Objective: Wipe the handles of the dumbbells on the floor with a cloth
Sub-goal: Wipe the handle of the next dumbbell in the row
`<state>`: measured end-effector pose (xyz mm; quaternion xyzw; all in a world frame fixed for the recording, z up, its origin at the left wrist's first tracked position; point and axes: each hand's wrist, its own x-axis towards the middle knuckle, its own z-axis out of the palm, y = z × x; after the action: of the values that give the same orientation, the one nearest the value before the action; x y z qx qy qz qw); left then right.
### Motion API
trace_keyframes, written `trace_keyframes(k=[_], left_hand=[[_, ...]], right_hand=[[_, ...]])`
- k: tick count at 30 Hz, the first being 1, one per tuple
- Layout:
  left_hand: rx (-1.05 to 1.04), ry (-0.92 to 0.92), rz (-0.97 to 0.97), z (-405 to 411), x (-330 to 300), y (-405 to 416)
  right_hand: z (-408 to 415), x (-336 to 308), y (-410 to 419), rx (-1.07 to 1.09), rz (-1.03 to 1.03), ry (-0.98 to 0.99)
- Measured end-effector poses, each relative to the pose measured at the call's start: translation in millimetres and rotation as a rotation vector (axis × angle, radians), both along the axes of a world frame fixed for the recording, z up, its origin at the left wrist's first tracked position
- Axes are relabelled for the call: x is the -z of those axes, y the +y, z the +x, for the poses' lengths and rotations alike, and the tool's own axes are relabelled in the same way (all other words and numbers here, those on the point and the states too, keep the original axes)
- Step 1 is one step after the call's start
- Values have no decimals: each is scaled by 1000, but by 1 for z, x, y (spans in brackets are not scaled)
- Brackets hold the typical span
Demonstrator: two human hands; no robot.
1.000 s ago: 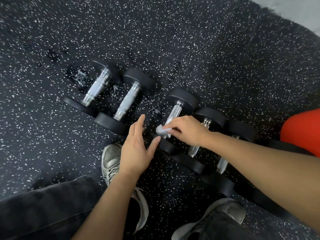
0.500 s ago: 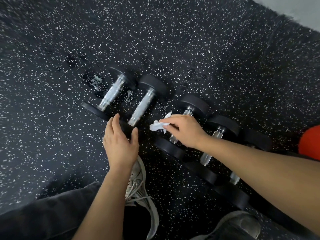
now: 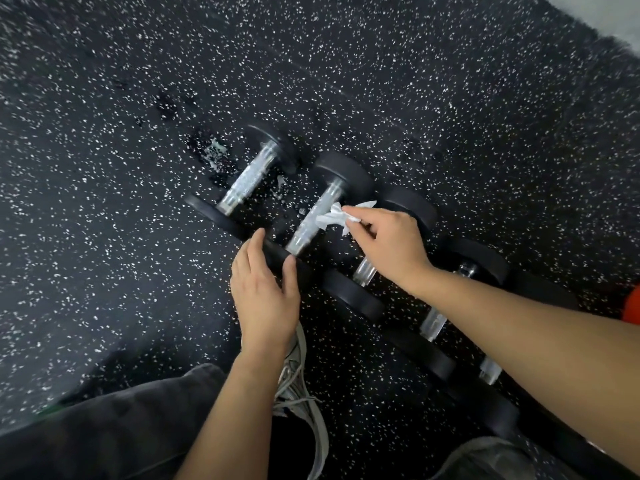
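Note:
Several black dumbbells with knurled silver handles lie side by side on the speckled floor. My right hand point(image 3: 388, 244) pinches a crumpled white cloth point(image 3: 334, 218) and presses it onto the handle of the second dumbbell from the left point(image 3: 313, 220). My left hand point(image 3: 265, 292) rests on that dumbbell's near black head point(image 3: 277, 252), thumb and fingers around its rim. The leftmost dumbbell point(image 3: 249, 180) lies untouched, with wet patches on the floor beside it. My right forearm covers parts of the dumbbells further right point(image 3: 433, 322).
Black rubber flooring point(image 3: 104, 168) with white flecks stretches all around. My grey sneaker point(image 3: 301, 386) and dark trouser leg point(image 3: 104, 434) are at the bottom. An orange object point(image 3: 633, 306) shows at the right edge. A pale floor strip point(image 3: 616, 15) lies top right.
My right hand carried the cloth from the third dumbbell's handle leftwards onto the second one's handle. My left hand shifted left onto that dumbbell's near head. The camera view swung left.

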<state>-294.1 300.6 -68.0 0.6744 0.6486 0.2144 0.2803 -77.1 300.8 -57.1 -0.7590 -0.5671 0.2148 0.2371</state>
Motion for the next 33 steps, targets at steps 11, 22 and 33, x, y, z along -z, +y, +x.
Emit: trace_keyframes(k=[11,22,33], left_hand=[[-36,-24,5,0,-1,-1],[-5,-23,39,5,-6,-3],[23,-27,59,7,-8,-8]], right_hand=[[-29,18,27,-87,-48,-38],[-8,18,25,-67,2,-133],[-5,12,25,-166,49,-201]])
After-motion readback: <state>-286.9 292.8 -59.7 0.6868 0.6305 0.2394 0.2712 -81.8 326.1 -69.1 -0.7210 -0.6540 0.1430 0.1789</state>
